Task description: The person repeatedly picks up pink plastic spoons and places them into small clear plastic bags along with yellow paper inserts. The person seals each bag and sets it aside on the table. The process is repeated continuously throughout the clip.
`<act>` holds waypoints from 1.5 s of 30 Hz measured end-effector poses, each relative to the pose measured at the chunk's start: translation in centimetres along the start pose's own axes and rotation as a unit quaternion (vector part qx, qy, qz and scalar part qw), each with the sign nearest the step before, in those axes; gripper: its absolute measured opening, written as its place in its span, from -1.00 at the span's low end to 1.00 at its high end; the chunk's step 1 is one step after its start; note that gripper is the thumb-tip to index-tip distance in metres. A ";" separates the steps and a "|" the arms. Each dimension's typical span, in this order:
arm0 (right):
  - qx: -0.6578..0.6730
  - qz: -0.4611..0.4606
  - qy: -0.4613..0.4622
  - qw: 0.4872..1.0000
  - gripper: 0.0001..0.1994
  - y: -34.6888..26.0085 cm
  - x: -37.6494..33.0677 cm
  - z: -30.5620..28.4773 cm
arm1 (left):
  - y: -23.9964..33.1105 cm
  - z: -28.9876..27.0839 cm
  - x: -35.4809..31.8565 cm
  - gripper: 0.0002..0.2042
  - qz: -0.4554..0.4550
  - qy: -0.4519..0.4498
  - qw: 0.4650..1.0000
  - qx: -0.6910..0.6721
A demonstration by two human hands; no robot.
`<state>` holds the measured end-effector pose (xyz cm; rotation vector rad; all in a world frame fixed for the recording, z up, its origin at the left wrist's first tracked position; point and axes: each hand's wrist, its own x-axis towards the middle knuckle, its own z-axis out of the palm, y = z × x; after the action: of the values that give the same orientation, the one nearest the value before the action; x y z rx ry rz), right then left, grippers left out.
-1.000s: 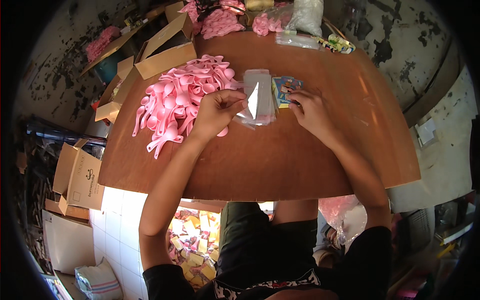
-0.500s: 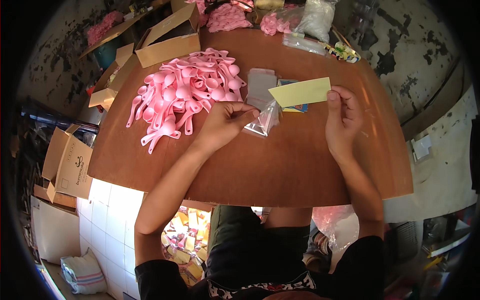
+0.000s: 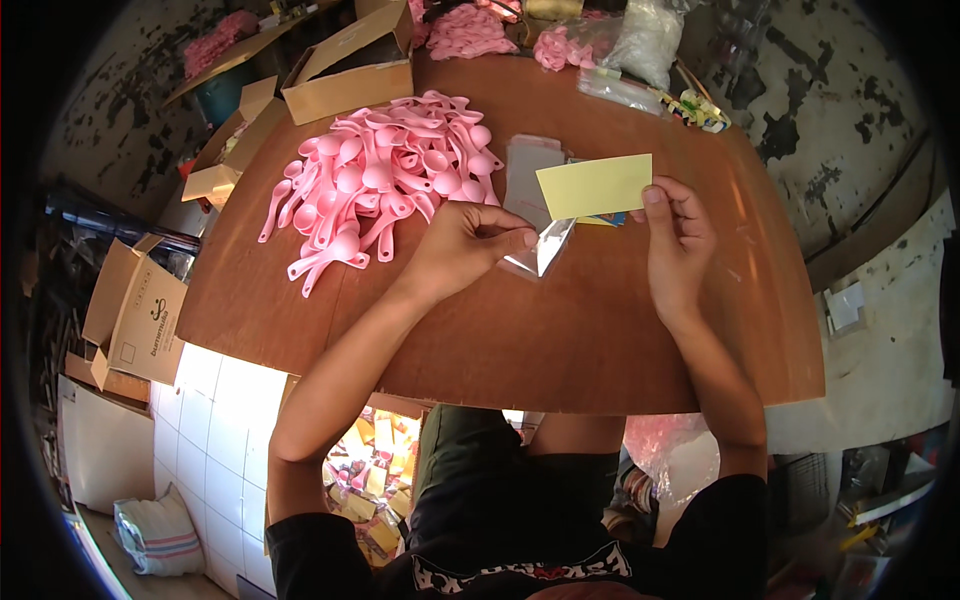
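Between the thumb and fingers of my left hand (image 3: 465,250) is a small clear plastic bag (image 3: 553,246), which catches the light. My right hand (image 3: 680,240) pinches a pale yellow card (image 3: 598,186) at its right end. The card's lower left corner meets the upper part of the bag; whether it is inside, I cannot tell. Beneath them on the table lie a stack of flat clear bags (image 3: 530,170) and some blue and yellow cards (image 3: 608,219), partly covered by the yellow card. Left of these is a large heap of pink plastic spoons (image 3: 375,178).
The brown table (image 3: 500,350) spreads before me. An open cardboard box (image 3: 350,92) stands at its far left, and more clear packaging (image 3: 622,90) lies at the far edge. Below the table, beside my leg, is a box of packed yellow and pink pieces (image 3: 375,470).
My left hand has moved slightly right with the bag, toward the card. The card has turned its flat side more toward me, its corner now against the bag. The whole view has shifted a little.
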<state>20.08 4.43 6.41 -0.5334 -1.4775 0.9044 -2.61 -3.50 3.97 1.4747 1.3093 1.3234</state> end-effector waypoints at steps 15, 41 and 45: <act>-0.154 -0.118 -0.124 0.973 -0.88 0.3 0.5 -0.6 | 0.4 0.0 -0.5 -0.79 0.029 -0.047 0.998 0.040; -0.144 -0.096 -0.126 0.977 -0.92 -0.1 0.5 -0.9 | 1.0 -0.5 -0.7 -0.82 0.048 -0.060 0.997 0.032; -0.155 -0.088 -0.160 0.971 -0.95 -0.3 0.2 -0.2 | 1.4 0.0 -0.9 -0.79 0.030 -0.057 0.998 0.011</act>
<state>20.31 4.47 6.71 -0.4881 -1.9469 0.6412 -2.33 -4.64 5.10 1.5923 1.2177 1.2476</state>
